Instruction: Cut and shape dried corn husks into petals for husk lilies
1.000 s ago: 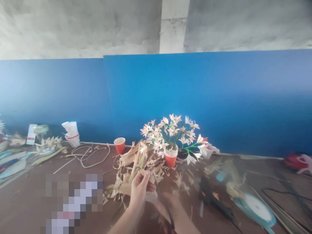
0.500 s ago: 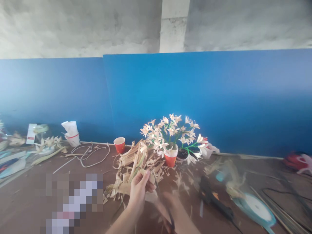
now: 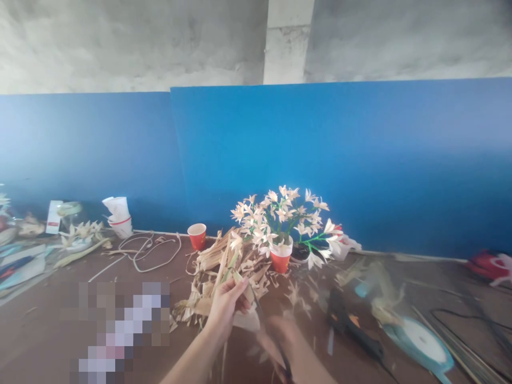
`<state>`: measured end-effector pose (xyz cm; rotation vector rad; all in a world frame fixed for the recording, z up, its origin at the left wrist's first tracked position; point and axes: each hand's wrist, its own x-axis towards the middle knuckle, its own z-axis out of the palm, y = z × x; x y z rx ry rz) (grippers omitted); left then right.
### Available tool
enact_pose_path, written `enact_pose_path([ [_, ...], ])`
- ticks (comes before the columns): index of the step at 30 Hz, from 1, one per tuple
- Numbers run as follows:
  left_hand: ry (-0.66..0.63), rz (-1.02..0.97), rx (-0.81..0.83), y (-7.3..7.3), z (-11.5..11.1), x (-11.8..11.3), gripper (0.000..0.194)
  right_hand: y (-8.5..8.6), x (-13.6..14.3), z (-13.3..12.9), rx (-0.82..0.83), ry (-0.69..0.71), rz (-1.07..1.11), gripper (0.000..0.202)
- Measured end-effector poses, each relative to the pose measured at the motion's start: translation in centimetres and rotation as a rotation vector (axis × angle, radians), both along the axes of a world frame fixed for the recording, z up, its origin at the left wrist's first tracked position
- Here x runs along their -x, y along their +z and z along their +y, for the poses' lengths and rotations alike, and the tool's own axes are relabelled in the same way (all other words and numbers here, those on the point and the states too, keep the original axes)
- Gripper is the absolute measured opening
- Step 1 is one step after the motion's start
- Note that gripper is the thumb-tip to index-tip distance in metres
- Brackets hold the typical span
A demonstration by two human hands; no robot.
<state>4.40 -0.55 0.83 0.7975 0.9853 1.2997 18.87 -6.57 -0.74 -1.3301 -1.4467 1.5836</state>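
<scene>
Low in the centre, my left hand (image 3: 229, 303) pinches a pale piece of dried husk (image 3: 248, 290) between thumb and fingers. My right hand (image 3: 282, 341), blurred by motion, is closed around dark scissors (image 3: 261, 314) whose blades point up toward the husk piece. Beyond my left hand lies a heap of dried husks (image 3: 216, 257). Behind it, pale husk flowers (image 3: 282, 213) on green stems stand in a red and white paper cup (image 3: 280, 260). Loose husk petals (image 3: 296, 298) are scattered right of my hands.
An empty red cup (image 3: 197, 237) and a looped white cord (image 3: 158, 258) are at the left back. A black glue gun (image 3: 352, 325) and a teal-rimmed spool (image 3: 424, 341) lie at the right. A blue partition (image 3: 320, 144) rises behind the table.
My left hand has shifted slightly left, and the husk piece in it now stands at a different angle by the blades. The right hand stays blurred in nearly the same place.
</scene>
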Motion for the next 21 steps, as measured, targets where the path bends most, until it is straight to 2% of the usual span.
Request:
enact_pose_path([
  [7, -0.012, 0.025, -0.010, 0.9, 0.0, 0.8, 0.038, 0.6, -0.5, 0.0, 0.011, 0.026, -0.023, 0.060],
  [13, -0.056, 0.079, -0.030, 0.6, 0.6, 1.3, 0.037, 0.7, -1.0, 0.1, 0.044, 0.078, -0.042, 0.059],
  [21, -0.058, 0.124, -0.025, 0.4, 0.8, 1.5, 0.037, -0.6, -1.5, 1.0, 0.102, 0.152, -0.046, 0.063],
])
